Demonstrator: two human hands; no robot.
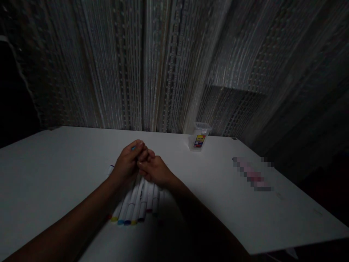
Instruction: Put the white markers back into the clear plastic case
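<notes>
My left hand is closed, and a small blue end, which looks like a marker's, shows between its thumb and fingers. Pressed against it from the right is my right hand, its fingers curled in; whatever they grip is hidden. Below both hands, white markers lie side by side on the table in a fan, with yellow, blue, red and dark ends toward me. Their far ends disappear under my hands. One more blue-tipped marker pokes out left of my left wrist.
A clear plastic container with a colourful label stands near the back edge of the white table. A pixelated pinkish object lies at the right. Behind the table hangs a striped curtain. The light is dim.
</notes>
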